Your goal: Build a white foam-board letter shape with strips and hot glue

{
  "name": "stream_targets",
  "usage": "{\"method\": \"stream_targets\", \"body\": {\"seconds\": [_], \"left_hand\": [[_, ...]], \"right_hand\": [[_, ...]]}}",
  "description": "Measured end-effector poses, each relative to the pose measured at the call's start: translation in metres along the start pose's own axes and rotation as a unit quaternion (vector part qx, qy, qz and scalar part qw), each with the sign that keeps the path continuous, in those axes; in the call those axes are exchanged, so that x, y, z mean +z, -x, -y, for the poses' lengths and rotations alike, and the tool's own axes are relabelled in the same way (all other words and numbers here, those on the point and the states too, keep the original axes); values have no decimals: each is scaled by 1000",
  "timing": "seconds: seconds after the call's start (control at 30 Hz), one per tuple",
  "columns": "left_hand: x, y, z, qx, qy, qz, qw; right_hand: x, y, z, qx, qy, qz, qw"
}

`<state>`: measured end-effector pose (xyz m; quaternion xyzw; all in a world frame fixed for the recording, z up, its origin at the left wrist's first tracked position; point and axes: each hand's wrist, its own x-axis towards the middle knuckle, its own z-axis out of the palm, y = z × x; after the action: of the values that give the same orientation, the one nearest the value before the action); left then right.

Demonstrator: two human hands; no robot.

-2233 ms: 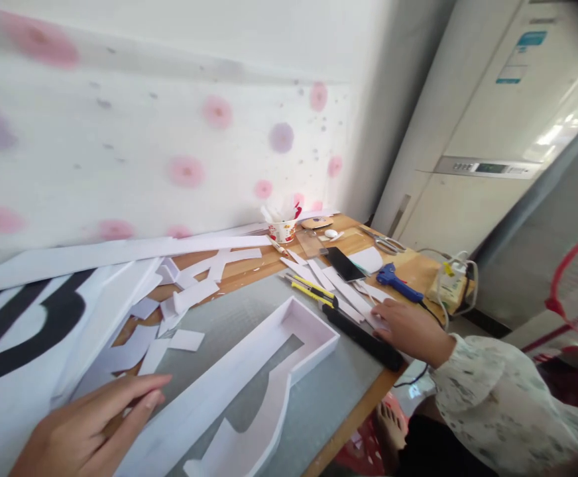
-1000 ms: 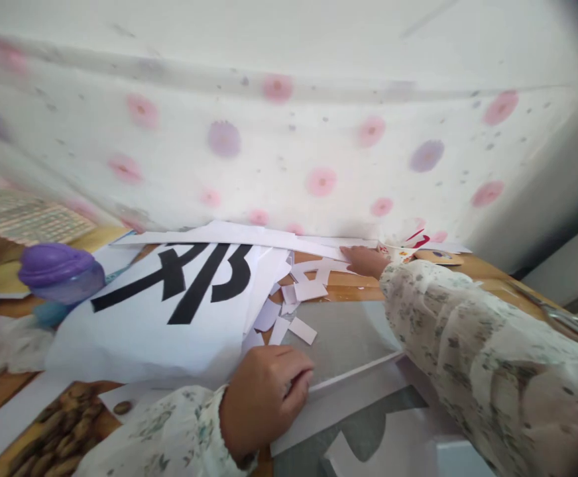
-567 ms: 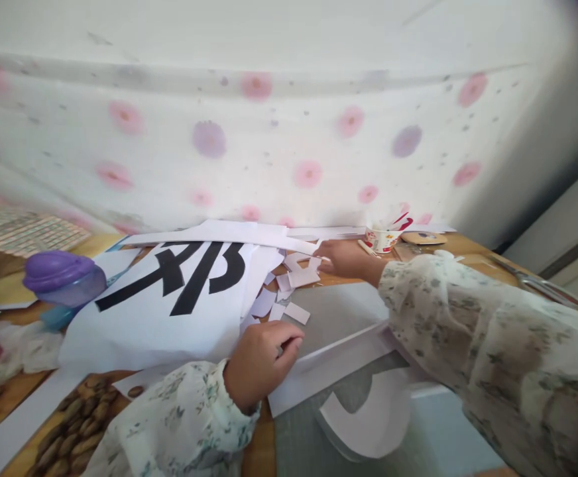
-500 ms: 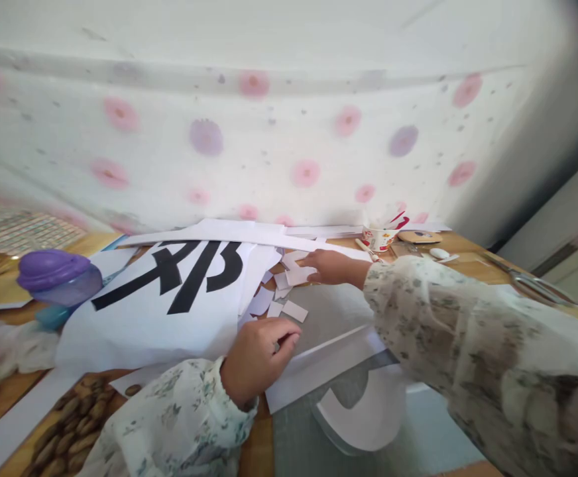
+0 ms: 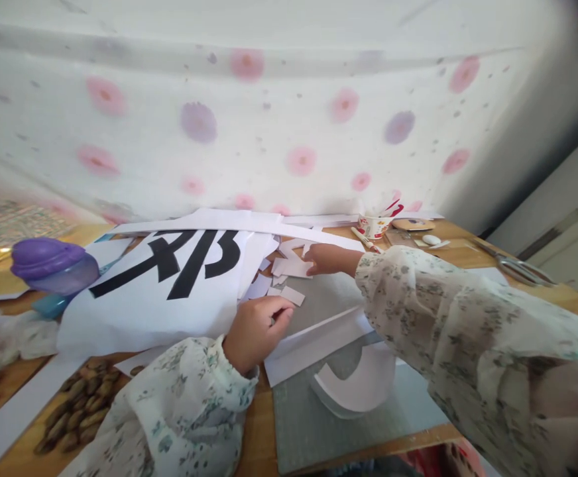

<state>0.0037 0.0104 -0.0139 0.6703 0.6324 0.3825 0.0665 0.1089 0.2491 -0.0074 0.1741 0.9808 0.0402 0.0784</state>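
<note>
The right grip (image 5: 329,258) is positioned at the white offcuts (image 5: 291,267); whether its fingers pinch an offcut or only rest on one cannot be determined from this view. The left grip (image 5: 256,331) is curled, with the thumb close alongside the index finger; its interior is hidden. A small white rectangle (image 5: 293,295) lies just beyond the left grip. The gray cutting mat (image 5: 293,424) lies on the counter (image 5: 259,430), right of the left grip. On the mat is a white walled shape (image 5: 319,348), partly covered by the right sleeve (image 5: 418,298). The sheet with black print (image 5: 160,324) lies immediately left of the left grip. A long white strip (image 5: 309,232) runs beyond the right grip. The patterned cup (image 5: 372,227) stands beyond and right of the right grip; the scissors (image 5: 522,268) lie farther right.
</note>
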Motion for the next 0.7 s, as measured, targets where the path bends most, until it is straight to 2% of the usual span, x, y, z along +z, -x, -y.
{"method": "stream_targets", "body": {"seconds": [0.1, 0.17, 0.27, 0.33, 0.43, 0.53, 0.63, 0.7], "left_hand": [[0, -1, 1, -28, 17, 2, 999], [0, -2, 2, -44, 33, 0, 998], [0, -2, 2, -60, 51, -12, 997], [0, -2, 2, -76, 61, -26, 995], [0, -1, 1, -90, 78, -59, 991], [1, 1, 0, -69, 66, -71, 993], [3, 4, -5, -7, 24, -56, 998], [4, 6, -10, 46, -15, -44, 998]], "right_hand": [[3, 0, 12, 32, -8, 28, 999], [1, -2, 17, 49, -16, 25, 998], [-12, 3, 11, 66, -30, 0, 997], [-24, 17, 0, 74, -42, -27, 996], [-41, 58, -15, 83, -57, -88, 991], [-48, 117, -20, 82, -70, -151, 983], [-37, 176, -13, 77, -121, -246, 959], [-24, 207, -5, 93, -172, -273, 942]]}}
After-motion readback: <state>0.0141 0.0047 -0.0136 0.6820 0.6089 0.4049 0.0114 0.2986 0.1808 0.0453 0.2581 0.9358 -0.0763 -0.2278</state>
